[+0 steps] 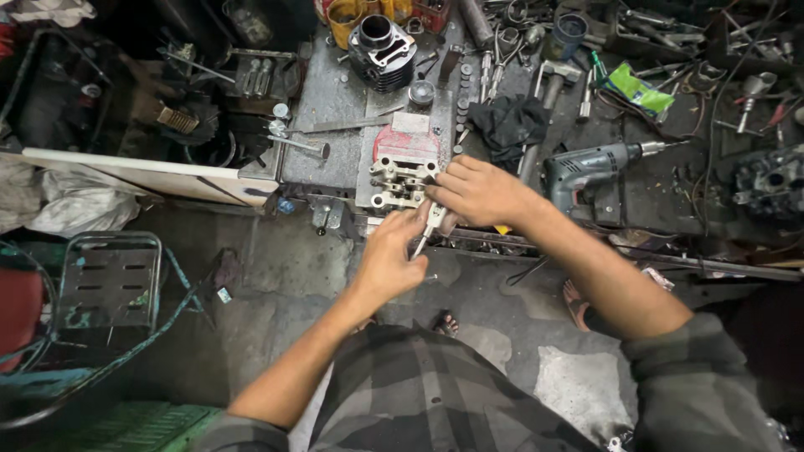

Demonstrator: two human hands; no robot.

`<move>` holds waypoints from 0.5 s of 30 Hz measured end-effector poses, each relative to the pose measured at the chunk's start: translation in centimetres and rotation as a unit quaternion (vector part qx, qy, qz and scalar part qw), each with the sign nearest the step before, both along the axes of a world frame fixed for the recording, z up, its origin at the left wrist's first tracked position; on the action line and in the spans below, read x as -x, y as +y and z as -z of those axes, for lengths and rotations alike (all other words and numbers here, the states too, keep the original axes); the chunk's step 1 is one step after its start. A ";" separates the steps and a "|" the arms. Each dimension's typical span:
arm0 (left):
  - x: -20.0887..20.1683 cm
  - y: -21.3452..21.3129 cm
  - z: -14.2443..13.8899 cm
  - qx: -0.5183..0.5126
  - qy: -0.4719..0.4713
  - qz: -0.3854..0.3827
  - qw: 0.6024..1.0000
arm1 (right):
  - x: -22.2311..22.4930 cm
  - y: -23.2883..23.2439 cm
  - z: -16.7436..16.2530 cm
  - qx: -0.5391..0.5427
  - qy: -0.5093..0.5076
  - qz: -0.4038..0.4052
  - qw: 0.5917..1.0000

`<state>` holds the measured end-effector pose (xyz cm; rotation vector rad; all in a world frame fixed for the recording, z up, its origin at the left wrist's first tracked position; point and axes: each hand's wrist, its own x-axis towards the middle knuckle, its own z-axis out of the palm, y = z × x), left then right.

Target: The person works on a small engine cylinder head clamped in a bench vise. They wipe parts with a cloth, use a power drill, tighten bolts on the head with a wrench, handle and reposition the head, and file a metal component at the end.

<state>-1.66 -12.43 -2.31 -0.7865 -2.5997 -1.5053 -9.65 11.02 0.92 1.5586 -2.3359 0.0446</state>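
Note:
A grey metal cylinder head (398, 182) lies at the front edge of a steel workbench (335, 125). My right hand (473, 191) rests against its right side and grips the top of a small metal valve part (434, 216). My left hand (389, 255) is just below, fingers pinched on the thin stem (419, 246) of that same part. Both hands meet at the bench's front edge, in front of the cylinder head.
A finned black engine cylinder (381, 52) stands at the back. A grey electric drill (590, 167), a black rag (508, 124), a hammer (548, 84) and several wrenches lie to the right. A metal stool (109, 280) stands on the floor at left, beside a white board (142, 174).

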 end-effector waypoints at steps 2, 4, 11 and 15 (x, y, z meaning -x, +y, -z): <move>1.8 -0.9 -0.5 0.017 0.040 0.068 0.997 | -1.6 -0.1 0.5 0.025 0.008 0.050 0.998; 3.8 -1.7 -1.2 0.030 0.043 0.147 0.988 | -3.6 -0.5 1.0 0.030 0.011 0.126 0.992; 4.2 -2.5 -1.9 0.034 0.058 0.192 0.979 | -4.5 -1.0 0.3 0.074 -0.016 0.156 0.985; 5.7 -2.8 -1.7 0.071 0.028 0.240 0.968 | -5.9 -2.1 0.1 0.070 0.003 0.218 0.974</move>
